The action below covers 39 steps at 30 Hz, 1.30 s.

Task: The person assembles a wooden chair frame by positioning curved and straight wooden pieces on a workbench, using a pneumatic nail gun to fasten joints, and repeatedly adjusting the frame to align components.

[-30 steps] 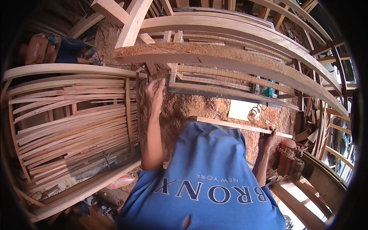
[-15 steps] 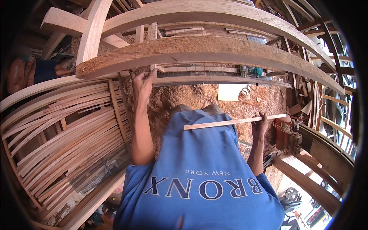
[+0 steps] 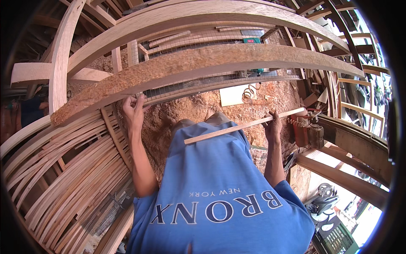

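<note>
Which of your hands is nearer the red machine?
Right. The right hand, gripping the wooden strip, is just left of the red machine; the left hand is much farther left, by the mesh frame.

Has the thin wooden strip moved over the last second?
Yes. The wooden strip, still in the right hand, has its left end farther from the pale sheet on the floor, having swung toward the person's body.

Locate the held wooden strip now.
In the head view, the wooden strip lies just right of centre in the right hand, its left end over the blue shirt, its right end near the red machine.
</note>
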Each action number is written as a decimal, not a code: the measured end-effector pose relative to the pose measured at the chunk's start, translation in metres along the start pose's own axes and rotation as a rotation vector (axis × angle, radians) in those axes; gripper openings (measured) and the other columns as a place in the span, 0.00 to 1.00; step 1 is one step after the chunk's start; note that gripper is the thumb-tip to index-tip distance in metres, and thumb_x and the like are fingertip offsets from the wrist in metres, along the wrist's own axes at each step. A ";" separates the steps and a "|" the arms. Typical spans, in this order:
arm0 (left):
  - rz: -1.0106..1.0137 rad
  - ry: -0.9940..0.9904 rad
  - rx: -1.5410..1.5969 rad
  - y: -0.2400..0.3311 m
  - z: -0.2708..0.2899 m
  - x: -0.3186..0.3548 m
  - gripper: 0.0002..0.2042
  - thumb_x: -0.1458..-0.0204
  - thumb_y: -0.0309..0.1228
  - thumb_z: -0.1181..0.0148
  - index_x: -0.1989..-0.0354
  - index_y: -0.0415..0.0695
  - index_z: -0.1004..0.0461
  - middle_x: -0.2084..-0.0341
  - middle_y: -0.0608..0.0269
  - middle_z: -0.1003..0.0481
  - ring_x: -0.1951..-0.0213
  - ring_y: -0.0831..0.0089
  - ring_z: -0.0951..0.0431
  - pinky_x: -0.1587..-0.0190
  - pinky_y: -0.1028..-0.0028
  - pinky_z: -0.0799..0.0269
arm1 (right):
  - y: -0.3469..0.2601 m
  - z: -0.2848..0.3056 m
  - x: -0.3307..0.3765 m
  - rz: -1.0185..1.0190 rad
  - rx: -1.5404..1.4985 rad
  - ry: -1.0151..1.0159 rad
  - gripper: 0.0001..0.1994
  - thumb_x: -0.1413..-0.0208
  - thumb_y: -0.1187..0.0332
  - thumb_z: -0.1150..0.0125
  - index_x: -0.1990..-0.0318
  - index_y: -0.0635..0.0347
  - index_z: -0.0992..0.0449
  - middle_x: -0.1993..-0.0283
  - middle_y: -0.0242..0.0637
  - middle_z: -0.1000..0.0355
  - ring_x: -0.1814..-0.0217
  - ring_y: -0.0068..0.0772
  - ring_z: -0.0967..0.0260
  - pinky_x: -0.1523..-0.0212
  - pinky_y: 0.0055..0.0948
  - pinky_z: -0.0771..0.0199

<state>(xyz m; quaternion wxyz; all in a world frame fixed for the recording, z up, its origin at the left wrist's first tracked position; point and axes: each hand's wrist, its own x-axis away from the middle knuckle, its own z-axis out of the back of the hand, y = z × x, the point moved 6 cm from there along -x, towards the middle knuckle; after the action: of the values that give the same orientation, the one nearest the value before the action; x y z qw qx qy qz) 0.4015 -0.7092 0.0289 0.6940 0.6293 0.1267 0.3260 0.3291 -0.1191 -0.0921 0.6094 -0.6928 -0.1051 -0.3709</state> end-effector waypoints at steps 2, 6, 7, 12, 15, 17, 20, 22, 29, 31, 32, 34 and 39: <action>-0.056 0.003 -0.105 0.003 0.000 0.001 0.15 0.37 0.30 0.40 0.74 0.39 0.37 0.68 0.64 0.32 0.58 0.70 0.20 0.60 0.65 0.11 | -0.003 0.000 0.002 0.003 -0.003 0.001 0.30 0.31 0.47 0.53 0.41 0.71 0.31 0.51 0.51 0.31 0.48 0.46 0.30 0.45 0.51 0.25; -0.160 -0.001 -0.355 0.011 0.008 -0.002 0.11 0.38 0.29 0.38 0.67 0.36 0.32 0.71 0.65 0.30 0.66 0.73 0.25 0.64 0.66 0.22 | -0.013 0.004 0.004 0.035 -0.049 -0.031 0.30 0.30 0.47 0.54 0.40 0.70 0.32 0.53 0.48 0.31 0.49 0.44 0.30 0.46 0.49 0.24; -0.195 -0.002 -0.392 0.011 0.009 -0.003 0.09 0.39 0.28 0.38 0.64 0.34 0.29 0.73 0.65 0.28 0.70 0.73 0.28 0.66 0.67 0.27 | -0.016 0.005 0.005 0.045 -0.109 -0.065 0.27 0.29 0.49 0.54 0.40 0.67 0.32 0.55 0.43 0.31 0.51 0.42 0.31 0.47 0.50 0.25; -0.242 -0.002 0.008 -0.008 0.009 -0.005 0.13 0.37 0.32 0.37 0.61 0.40 0.36 0.66 0.63 0.31 0.59 0.74 0.25 0.58 0.72 0.28 | -0.043 0.011 0.004 0.043 -0.292 -0.133 0.19 0.28 0.53 0.52 0.47 0.59 0.29 0.55 0.36 0.31 0.53 0.38 0.30 0.47 0.53 0.25; -0.103 -0.001 0.021 -0.025 0.016 -0.009 0.19 0.38 0.30 0.38 0.45 0.35 0.38 0.54 0.55 0.29 0.51 0.68 0.23 0.52 0.71 0.25 | -0.077 0.000 0.019 0.059 -0.384 -0.215 0.15 0.28 0.55 0.51 0.50 0.56 0.29 0.55 0.37 0.30 0.49 0.41 0.28 0.43 0.55 0.26; -0.043 -0.049 0.111 -0.030 0.022 -0.013 0.25 0.38 0.28 0.38 0.37 0.34 0.41 0.48 0.52 0.29 0.51 0.68 0.23 0.51 0.72 0.24 | -0.105 -0.030 0.039 0.071 -0.442 -0.409 0.14 0.28 0.56 0.52 0.51 0.57 0.30 0.54 0.39 0.29 0.45 0.46 0.27 0.42 0.58 0.26; 0.116 -0.164 0.229 -0.038 0.025 -0.016 0.35 0.39 0.24 0.39 0.27 0.34 0.51 0.42 0.47 0.29 0.50 0.66 0.21 0.50 0.70 0.20 | -0.132 -0.084 0.068 0.114 -0.369 -0.451 0.14 0.29 0.59 0.49 0.49 0.61 0.31 0.55 0.40 0.29 0.47 0.48 0.25 0.41 0.56 0.22; 0.163 -0.224 0.305 -0.041 0.024 -0.017 0.35 0.39 0.23 0.39 0.27 0.34 0.51 0.44 0.47 0.27 0.49 0.65 0.21 0.51 0.69 0.18 | -0.134 -0.124 0.078 0.134 -0.324 -0.416 0.17 0.32 0.60 0.43 0.49 0.68 0.32 0.55 0.45 0.30 0.54 0.43 0.22 0.53 0.47 0.13; 0.050 -0.182 0.482 -0.055 0.017 -0.008 0.32 0.38 0.25 0.40 0.28 0.33 0.47 0.43 0.47 0.27 0.49 0.63 0.20 0.50 0.69 0.17 | -0.133 -0.177 0.054 0.175 -0.075 -0.272 0.30 0.42 0.55 0.30 0.52 0.82 0.29 0.73 0.46 0.26 0.79 0.28 0.26 0.82 0.20 0.25; 0.062 -0.138 0.501 -0.060 0.017 -0.007 0.30 0.37 0.25 0.42 0.29 0.33 0.44 0.42 0.48 0.27 0.48 0.65 0.20 0.48 0.70 0.17 | -0.132 -0.172 0.044 0.173 -0.039 -0.210 0.30 0.42 0.54 0.30 0.51 0.82 0.28 0.72 0.47 0.25 0.79 0.30 0.25 0.81 0.20 0.22; 0.049 -0.137 0.504 -0.060 0.016 -0.006 0.29 0.37 0.25 0.42 0.29 0.33 0.44 0.42 0.48 0.27 0.47 0.65 0.21 0.48 0.70 0.17 | -0.134 -0.172 0.041 0.195 -0.020 -0.241 0.30 0.42 0.54 0.30 0.51 0.82 0.28 0.71 0.49 0.25 0.77 0.31 0.24 0.80 0.21 0.21; 0.032 -0.132 0.516 -0.060 0.015 -0.005 0.28 0.37 0.25 0.43 0.30 0.32 0.43 0.42 0.47 0.28 0.46 0.65 0.21 0.47 0.70 0.17 | -0.134 -0.169 0.036 0.195 0.069 -0.232 0.30 0.42 0.54 0.30 0.51 0.82 0.28 0.68 0.52 0.24 0.75 0.34 0.21 0.77 0.22 0.17; 0.018 -0.159 0.492 -0.059 0.010 0.000 0.27 0.36 0.25 0.44 0.30 0.33 0.42 0.39 0.47 0.30 0.41 0.63 0.24 0.45 0.70 0.18 | -0.135 -0.172 0.035 0.165 0.146 -0.276 0.32 0.41 0.52 0.32 0.47 0.81 0.30 0.62 0.63 0.24 0.69 0.46 0.18 0.71 0.31 0.13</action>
<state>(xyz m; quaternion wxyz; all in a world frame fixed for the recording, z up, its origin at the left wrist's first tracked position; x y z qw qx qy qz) 0.4244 -0.7171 -0.0254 0.5248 0.8039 0.1416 0.2413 0.2067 -0.2563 0.0312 0.6664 -0.6972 -0.1574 -0.2122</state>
